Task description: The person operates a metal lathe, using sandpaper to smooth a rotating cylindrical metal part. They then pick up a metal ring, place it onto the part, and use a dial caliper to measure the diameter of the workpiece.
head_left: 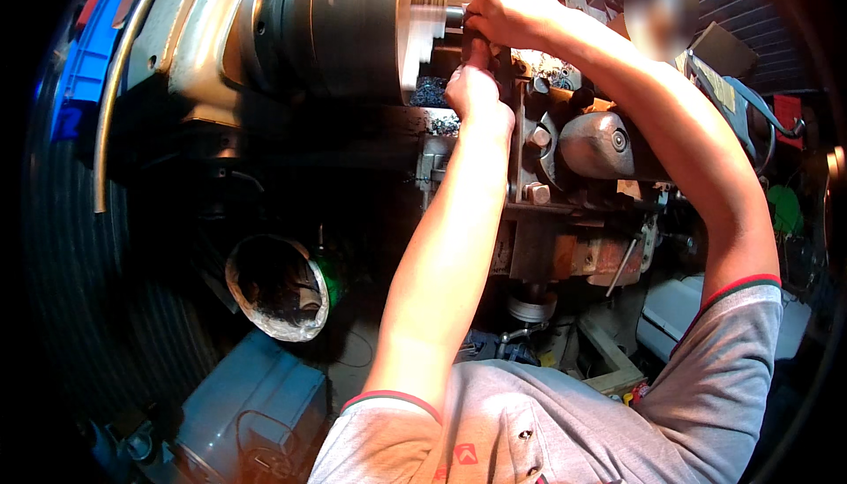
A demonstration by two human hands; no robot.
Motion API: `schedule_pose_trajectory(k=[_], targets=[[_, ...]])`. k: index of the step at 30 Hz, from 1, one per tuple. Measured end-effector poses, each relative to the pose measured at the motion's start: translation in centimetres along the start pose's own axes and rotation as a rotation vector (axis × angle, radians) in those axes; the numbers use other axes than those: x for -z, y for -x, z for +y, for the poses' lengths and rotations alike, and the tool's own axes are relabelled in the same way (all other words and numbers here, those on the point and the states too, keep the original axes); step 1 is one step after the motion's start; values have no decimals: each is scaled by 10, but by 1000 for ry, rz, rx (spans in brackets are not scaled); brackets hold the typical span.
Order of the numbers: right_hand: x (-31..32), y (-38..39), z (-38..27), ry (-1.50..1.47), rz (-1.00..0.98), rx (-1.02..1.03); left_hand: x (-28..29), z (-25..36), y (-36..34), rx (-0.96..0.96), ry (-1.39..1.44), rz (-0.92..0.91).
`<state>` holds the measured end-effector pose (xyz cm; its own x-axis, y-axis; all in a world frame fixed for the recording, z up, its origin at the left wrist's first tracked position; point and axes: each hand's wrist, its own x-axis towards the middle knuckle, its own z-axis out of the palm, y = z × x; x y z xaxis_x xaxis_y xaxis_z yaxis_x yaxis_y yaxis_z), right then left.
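A lathe chuck fills the upper middle, its front jaws blurred, with a steel shaft sticking out rightward. My right hand is closed at the shaft, fingers curled over a dark piece whose shape is mostly hidden. My left hand is just below, closed on the lower part of the same dark piece, thumb upward. Beside my hands on the right sit the tool post with square bolt heads and a rounded metal casting. Bluish metal chips lie beneath the chuck.
A blue plastic tray and a long brass-coloured rod are at the left. Below are an open metal container and a blue box. A white case, a hose and a lamp-like blurred fitting are at the right.
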<state>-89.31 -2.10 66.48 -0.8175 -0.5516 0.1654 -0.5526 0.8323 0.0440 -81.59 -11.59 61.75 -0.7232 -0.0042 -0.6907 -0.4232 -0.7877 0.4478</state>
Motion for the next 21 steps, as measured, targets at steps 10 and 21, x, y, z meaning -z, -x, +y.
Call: schedule_pose_trajectory(k=[10,21], targets=[[0,2,0,60,0,23,2,-2,-2,-5,-59,20],[1,2,0,56,31,36,2,-3,-6,-9,-80,3]])
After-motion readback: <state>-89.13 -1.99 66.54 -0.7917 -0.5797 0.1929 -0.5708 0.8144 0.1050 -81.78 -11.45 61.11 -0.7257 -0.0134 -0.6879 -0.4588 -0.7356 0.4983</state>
